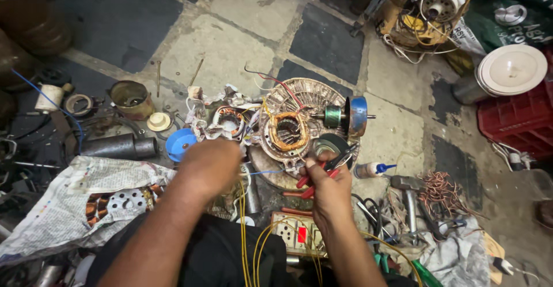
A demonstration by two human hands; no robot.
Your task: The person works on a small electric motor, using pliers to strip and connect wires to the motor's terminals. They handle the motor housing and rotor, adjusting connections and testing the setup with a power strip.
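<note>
Stone floor tiles, pale and dark, lie under us, crowded with repair clutter. At nine o'clock we see a sheet of newspaper carrying a pale perforated plate, with a dark metal cylinder just above it and a rusty tin beyond that. A blue cap sits beside our left hand, which is curled knuckles-up just left of centre; its fingertips are hidden from us, so we cannot tell whether it pinches anything, though a thin blue wire runs out from under it toward the right. At centre, toward twelve o'clock from both hands, rests the fan motor, its copper winding ring facing up inside a round ribbed housing; a shaft with a green coil and a blue disc points off toward three o'clock. Our right hand is closed around red-handled pliers, whose long axis tilts up toward one o'clock, the nose lying at the lower right rim of the motor. Of the two, the right hand sits nearer the winding. Yellow wires trail down toward six o'clock past a switchboard. Farther right lie a small bottle with a blue nozzle, a hammer, a tangle of copper wire and a red crate.
</note>
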